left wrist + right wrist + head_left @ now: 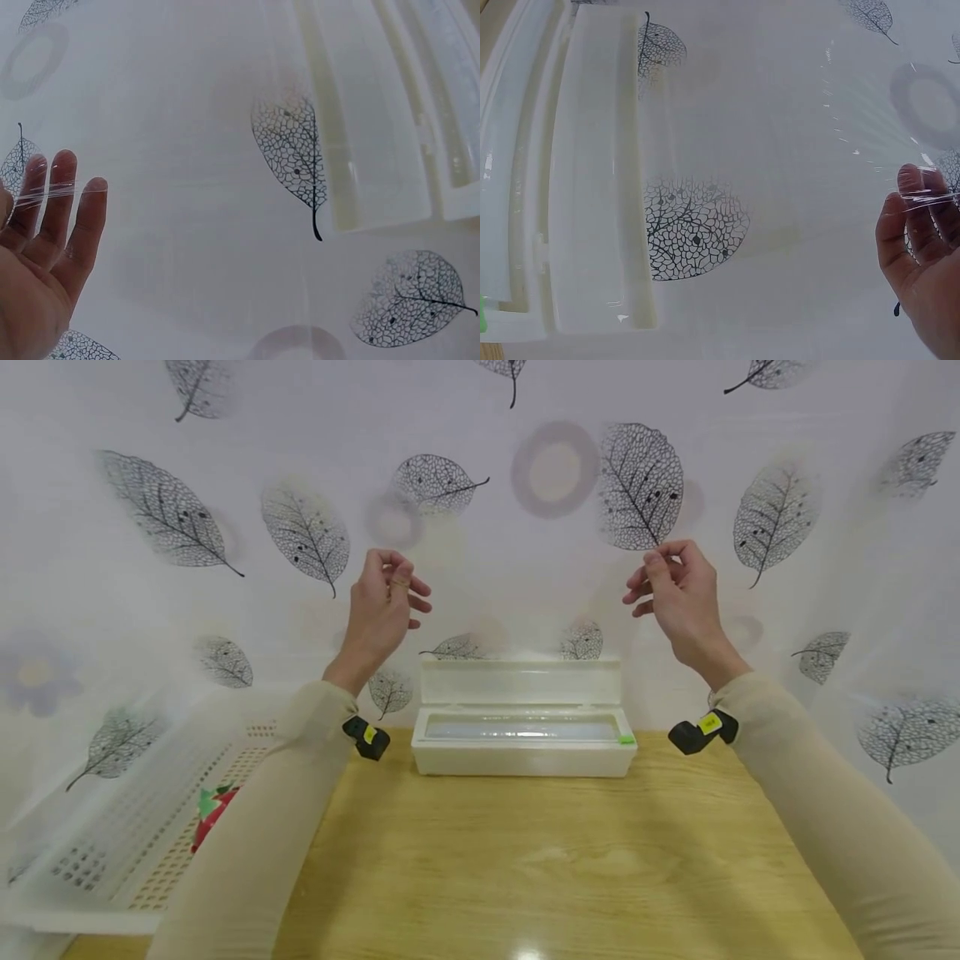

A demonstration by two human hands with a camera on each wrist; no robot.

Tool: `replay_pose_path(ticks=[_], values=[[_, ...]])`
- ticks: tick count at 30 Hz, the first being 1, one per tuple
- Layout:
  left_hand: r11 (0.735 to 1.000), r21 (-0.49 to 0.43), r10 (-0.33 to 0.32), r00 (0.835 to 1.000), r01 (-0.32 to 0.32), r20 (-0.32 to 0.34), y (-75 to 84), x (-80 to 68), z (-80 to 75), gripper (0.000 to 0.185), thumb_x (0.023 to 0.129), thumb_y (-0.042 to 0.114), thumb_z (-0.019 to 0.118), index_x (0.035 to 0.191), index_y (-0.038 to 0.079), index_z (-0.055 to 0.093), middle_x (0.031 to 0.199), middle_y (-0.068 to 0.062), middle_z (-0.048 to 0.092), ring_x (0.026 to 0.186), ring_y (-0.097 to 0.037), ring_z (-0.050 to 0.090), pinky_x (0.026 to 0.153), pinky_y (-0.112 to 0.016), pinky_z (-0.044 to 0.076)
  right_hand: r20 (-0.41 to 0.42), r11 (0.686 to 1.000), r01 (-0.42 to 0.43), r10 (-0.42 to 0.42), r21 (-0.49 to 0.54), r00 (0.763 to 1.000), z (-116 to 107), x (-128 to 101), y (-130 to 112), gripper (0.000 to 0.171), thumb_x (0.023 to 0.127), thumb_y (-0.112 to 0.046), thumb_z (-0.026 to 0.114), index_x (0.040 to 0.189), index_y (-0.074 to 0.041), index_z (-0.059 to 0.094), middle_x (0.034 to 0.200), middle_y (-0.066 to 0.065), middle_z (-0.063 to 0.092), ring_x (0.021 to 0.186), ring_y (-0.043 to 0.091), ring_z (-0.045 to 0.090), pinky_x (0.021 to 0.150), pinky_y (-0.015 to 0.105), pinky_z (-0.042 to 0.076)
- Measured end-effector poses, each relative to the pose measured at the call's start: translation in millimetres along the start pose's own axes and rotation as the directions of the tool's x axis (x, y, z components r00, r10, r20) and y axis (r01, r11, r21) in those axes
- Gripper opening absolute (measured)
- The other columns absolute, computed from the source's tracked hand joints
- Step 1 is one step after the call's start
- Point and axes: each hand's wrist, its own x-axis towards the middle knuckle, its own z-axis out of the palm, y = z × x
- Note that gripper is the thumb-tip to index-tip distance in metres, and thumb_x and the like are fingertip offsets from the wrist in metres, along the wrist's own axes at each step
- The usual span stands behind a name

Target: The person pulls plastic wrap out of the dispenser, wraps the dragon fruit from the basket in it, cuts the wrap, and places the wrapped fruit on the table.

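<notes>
The left hand [381, 606] and right hand [684, 602] pinch clear film [928, 160], other fingers loose — wide apart, probably so it won't crumple. The film is up beyond the white box [525, 761] on the surface [555, 852] — lid [521, 682] open, maybe to let film out.

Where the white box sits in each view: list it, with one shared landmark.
Head: white box near the centre, slightly low.
Left wrist: box at upper right, cut off by the frame.
Right wrist: box along the left edge, partly cut off.
Shared landmark: leaf-printed backdrop.
</notes>
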Motion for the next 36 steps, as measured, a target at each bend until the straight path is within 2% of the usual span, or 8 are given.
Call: replay_pose_path(ticks=[10, 16, 23, 36], values=[[1.0, 0.019, 0.021, 1.0, -0.021, -0.02, 4.9, 4.1, -0.6, 0.027, 0.111, 0.033, 0.036, 0.122, 0.011, 0.046, 0.102, -0.013, 0.073, 0.079, -0.018, 0.074, 0.062, -0.027, 0.061, -0.005, 0.999, 0.007, -0.007, 0.033, 1.0, 0, 2, -3, 0.005, 0.107, -0.02, 0.052, 0.109, -0.015, 0.052, 0.083, -0.002, 0.069, 0.069, 0.011, 0.068, 0.057, 0.021, 0.057], [1.0, 0.018, 0.011, 1.0, -0.011, -0.02, 5.8, 6.0, -0.9, 0.028, 0.111, 0.033, 0.036, 0.123, 0.011, 0.046, 0.103, -0.013, 0.072, 0.08, -0.019, 0.073, 0.064, -0.029, 0.061, -0.009, 0.999, 0.023, -0.023, 0.029, 1.0, 0, 2, -4, 0.005, 0.107, -0.02, 0.052, 0.11, -0.016, 0.052, 0.083, -0.002, 0.069, 0.069, 0.011, 0.068, 0.057, 0.021, 0.057], [0.999, 0.034, 0.006, 1.0, -0.005, -0.026, 7.2, 5.4, -2.4, 0.032, 0.11, 0.037, 0.035, 0.125, 0.011, 0.046, 0.105, -0.015, 0.072, 0.081, -0.019, 0.074, 0.064, -0.028, 0.061, -0.011, 0.997, 0.019, -0.018, 0.079, 1.0, 2, 3, -4, 0.005, 0.106, -0.019, 0.052, 0.109, -0.015, 0.052, 0.083, -0.001, 0.069, 0.068, 0.012, 0.069, 0.056, 0.022, 0.057], [0.999, 0.029, 0.021, 0.999, -0.02, -0.03, 12.4, 6.1, -4.2, 0.027, 0.111, 0.033, 0.035, 0.124, 0.012, 0.046, 0.1, -0.01, 0.072, 0.083, -0.023, 0.074, 0.063, -0.027, 0.06, -0.026, 0.994, 0.045, -0.042, 0.096, 0.999, 3, 3, -9, 0.003, 0.106, -0.017, 0.052, 0.108, -0.014, 0.054, 0.08, -0.001, 0.068, 0.065, 0.011, 0.068, 0.054, 0.021, 0.056]])
